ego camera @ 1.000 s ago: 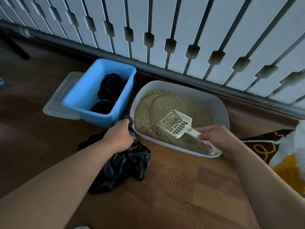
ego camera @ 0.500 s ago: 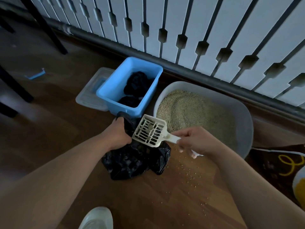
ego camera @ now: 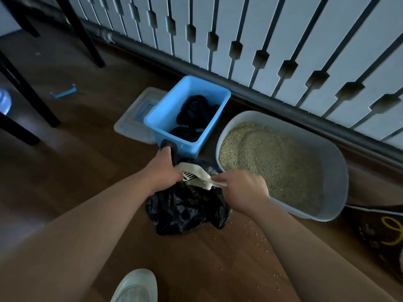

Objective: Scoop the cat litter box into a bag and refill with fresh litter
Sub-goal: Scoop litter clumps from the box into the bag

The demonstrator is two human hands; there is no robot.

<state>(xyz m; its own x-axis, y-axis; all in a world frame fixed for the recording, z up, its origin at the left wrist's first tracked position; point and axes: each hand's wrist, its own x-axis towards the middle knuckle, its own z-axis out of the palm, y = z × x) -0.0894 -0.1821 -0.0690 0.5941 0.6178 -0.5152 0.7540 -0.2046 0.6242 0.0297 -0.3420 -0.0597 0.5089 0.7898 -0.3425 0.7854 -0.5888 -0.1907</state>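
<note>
A grey litter box (ego camera: pixel 333 171) holding tan litter (ego camera: pixel 268 155) sits on the wooden floor by the white railing. To its left lies a black plastic bag (ego camera: pixel 185 210). My left hand (ego camera: pixel 163 171) grips the bag's upper edge and holds its mouth up. My right hand (ego camera: pixel 242 188) grips the handle of a cream slotted scoop (ego camera: pixel 196 173), whose head is tipped on its side over the bag's opening, right beside my left hand.
A blue plastic bin (ego camera: pixel 170 118) with dark bags inside stands behind the bag, its clear lid (ego camera: pixel 133 120) flat on the floor to the left. Loose litter grains (ego camera: pixel 259 238) are scattered near me. A brown litter sack (ego camera: pixel 379 232) lies at right. Black chair legs (ego camera: pixel 32 99) stand at left; a white shoe (ego camera: pixel 137 286) is below.
My right hand carried the scoop from the litter box leftward to the bag and tipped it over the opening. My left hand kept hold of the bag. The view swung left.
</note>
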